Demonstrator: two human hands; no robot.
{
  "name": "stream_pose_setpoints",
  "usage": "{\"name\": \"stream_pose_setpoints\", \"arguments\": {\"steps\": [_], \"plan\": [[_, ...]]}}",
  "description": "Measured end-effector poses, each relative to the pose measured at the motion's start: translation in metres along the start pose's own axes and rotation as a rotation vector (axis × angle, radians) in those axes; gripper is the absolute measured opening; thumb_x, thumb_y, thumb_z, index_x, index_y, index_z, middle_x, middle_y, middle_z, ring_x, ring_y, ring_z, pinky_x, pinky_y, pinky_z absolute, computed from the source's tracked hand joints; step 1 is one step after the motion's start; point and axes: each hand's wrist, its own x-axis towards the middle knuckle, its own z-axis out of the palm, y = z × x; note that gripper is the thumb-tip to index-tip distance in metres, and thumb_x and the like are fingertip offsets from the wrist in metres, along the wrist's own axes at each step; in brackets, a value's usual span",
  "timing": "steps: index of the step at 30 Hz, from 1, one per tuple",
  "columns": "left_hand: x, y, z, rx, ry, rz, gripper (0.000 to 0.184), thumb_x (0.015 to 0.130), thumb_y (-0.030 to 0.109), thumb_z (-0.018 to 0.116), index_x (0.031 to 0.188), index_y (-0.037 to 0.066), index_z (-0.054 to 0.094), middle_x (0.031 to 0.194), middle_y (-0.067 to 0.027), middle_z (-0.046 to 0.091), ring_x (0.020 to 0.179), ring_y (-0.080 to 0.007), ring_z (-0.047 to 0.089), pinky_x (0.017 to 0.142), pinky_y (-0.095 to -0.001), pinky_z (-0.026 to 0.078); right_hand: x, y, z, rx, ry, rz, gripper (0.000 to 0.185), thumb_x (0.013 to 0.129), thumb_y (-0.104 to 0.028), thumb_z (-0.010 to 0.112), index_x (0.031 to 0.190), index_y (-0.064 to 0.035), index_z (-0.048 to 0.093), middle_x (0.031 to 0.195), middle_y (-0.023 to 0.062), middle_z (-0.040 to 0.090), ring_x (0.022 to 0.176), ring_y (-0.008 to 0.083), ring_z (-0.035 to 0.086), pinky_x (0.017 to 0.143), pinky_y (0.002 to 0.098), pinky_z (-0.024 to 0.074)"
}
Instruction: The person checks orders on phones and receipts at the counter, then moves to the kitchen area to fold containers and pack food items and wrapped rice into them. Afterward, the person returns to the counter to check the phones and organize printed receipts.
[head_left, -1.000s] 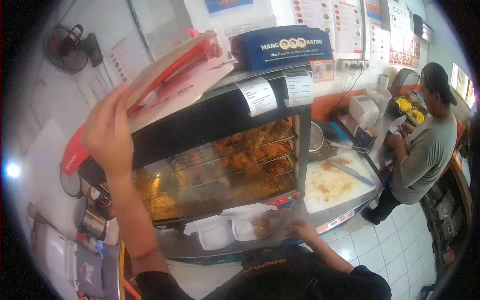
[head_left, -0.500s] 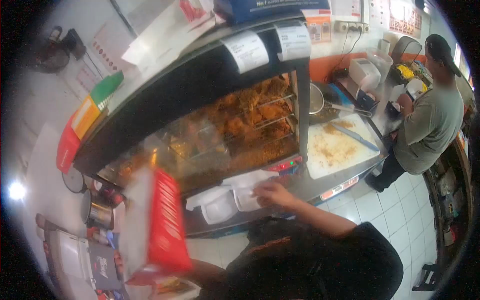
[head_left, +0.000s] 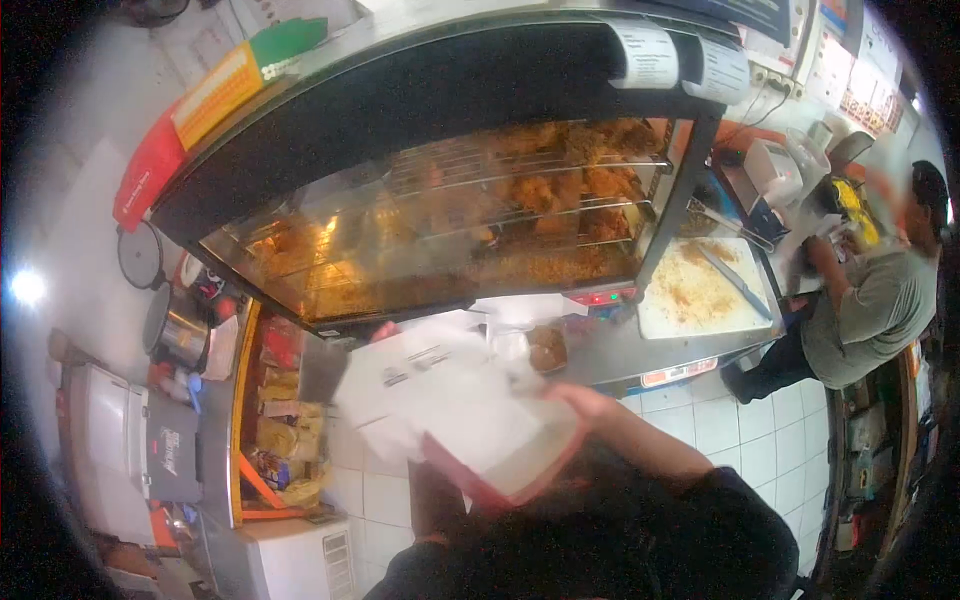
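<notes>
A white-and-red cardboard box [head_left: 450, 390], smeared by motion, is in front of my body, its pale inside facing up. My right hand [head_left: 585, 403] has its fingers closed on the box's right edge. At the far left edge, fingers of my left hand [head_left: 385, 331] show against the box; the rest of that hand is hidden behind it. Just beyond the box, a white takeaway container [head_left: 520, 310] lies open on the counter, partly covered. A brown piece of food [head_left: 546, 350] is beside it or in it; I cannot tell which.
A glass-fronted warming cabinet [head_left: 400, 140] with fried food stands ahead. To its right is a white cutting board [head_left: 680, 310] with crumbs and a knife [head_left: 735, 283]. A co-worker [head_left: 870, 310] stands at the right. Pots [head_left: 175, 325] and an orange-edged shelf [head_left: 240, 420] are on the left.
The box has swung from the left to the middle and turned, showing its white inside. My right hand has left the containers and gripped the box. The view has shifted.
</notes>
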Motion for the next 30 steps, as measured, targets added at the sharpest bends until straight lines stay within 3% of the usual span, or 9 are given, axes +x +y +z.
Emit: {"name": "stream_pose_setpoints", "arguments": {"steps": [6,7,9,10,12,18,22,26,30], "plan": [[-0.035,0.089,0.062,-0.12,-0.216,0.488,0.008,0.087,0.006,0.059,0.092,0.003,0.053,0.095,-0.0071,0.052,0.082,-0.0125,0.049,0.073,-0.0268,0.043,-0.112,0.003,0.025,-0.095,0.578,-0.455,0.055,0.087,-0.012,0.057,0.138,0.0012,0.041,0.134,0.0139,0.052,0.119,0.0265,0.054,0.102,0.0383,0.0422],[-0.068,0.09,0.06,-0.168,-0.48,0.309,0.009,0.085,0.004,0.059,0.092,0.003,0.054,0.087,-0.0077,0.054,0.081,-0.0142,0.051,0.075,-0.0273,0.044,-0.124,0.011,0.025,-0.086,0.598,-0.45,0.055,0.087,-0.012,0.057,0.138,0.0012,0.041,0.134,0.0139,0.052,0.119,0.0265,0.054,0.102,0.0383,0.0422],[-0.115,0.099,0.08,0.334,-1.255,0.749,0.027,0.085,0.012,0.064,0.109,0.001,0.057,0.102,-0.0191,0.063,0.094,-0.0285,0.062,0.083,-0.0367,0.048,-0.149,0.027,0.027,-0.04,0.704,-0.579,0.058,0.088,-0.017,0.059,0.14,-0.0026,0.038,0.128,0.0133,0.054,0.115,0.0293,0.055,0.098,0.0404,0.0451],[-0.143,0.101,0.097,0.327,-1.264,0.739,0.027,0.085,0.012,0.064,0.109,0.001,0.057,0.102,-0.0191,0.063,0.094,-0.0285,0.062,0.083,-0.0367,0.048,-0.153,0.032,0.032,-0.037,0.718,-0.577,0.058,0.088,-0.017,0.059,0.14,-0.0026,0.038,0.128,0.0133,0.054,0.115,0.0293,0.055,0.098,0.0404,0.0451],[-0.2,0.097,0.127,0.586,-1.875,0.249,0.035,0.086,0.014,0.063,0.118,-0.001,0.056,0.11,-0.018,0.063,0.103,-0.0335,0.06,0.09,-0.0382,0.046,-0.157,0.042,0.042,0.231,0.749,-0.691,0.061,0.089,-0.023,0.059,0.142,-0.0099,0.033,0.12,0.0128,0.056,0.108,0.0298,0.057,0.092,0.0414,0.0487],[-0.241,0.039,0.182,0.339,-2.069,-0.49,0.033,0.091,0.015,0.061,0.12,0.001,0.057,0.097,-0.0079,0.066,0.085,-0.0139,0.061,0.075,-0.0301,0.05,-0.202,0.053,-0.01,0.279,0.763,-0.561,0.049,0.093,-0.042,0.055,0.129,-0.0115,0.042,0.118,0.0139,0.053,0.108,0.0291,0.055,0.087,0.0465,0.0497],[-0.274,0.018,0.207,0.299,-1.988,-0.539,0.026,0.091,0.015,0.062,0.113,0.0,0.062,0.092,-0.0056,0.067,0.079,-0.0123,0.062,0.069,-0.0285,0.051,-0.233,0.024,-0.005,0.191,0.728,-0.837,0.038,0.092,-0.03,0.057,0.124,-0.0131,0.045,0.115,0.0114,0.053,0.103,0.0276,0.057,0.08,0.0454,0.0523],[-0.296,0.005,0.233,0.346,-2.019,-0.416,0.019,0.089,0.012,0.063,0.103,0.0,0.065,0.085,-0.0042,0.068,0.074,-0.0109,0.061,0.066,-0.0279,0.051,-0.266,0.035,-0.072,0.18,0.62,-0.891,0.029,0.091,-0.024,0.057,0.116,-0.0122,0.048,0.109,0.0096,0.056,0.104,0.0249,0.058,0.082,0.0394,0.0519],[-0.304,0.026,0.242,0.367,-1.444,0.096,0.016,0.082,0.013,0.062,0.089,-0.002,0.064,0.079,-0.0073,0.066,0.074,-0.0124,0.061,0.066,-0.031,0.048,-0.265,0.027,-0.108,0.173,0.844,-1.093,0.038,0.092,-0.036,0.056,0.119,-0.0096,0.051,0.107,0.0083,0.061,0.101,0.0223,0.06,0.084,0.038,0.0506]]}}
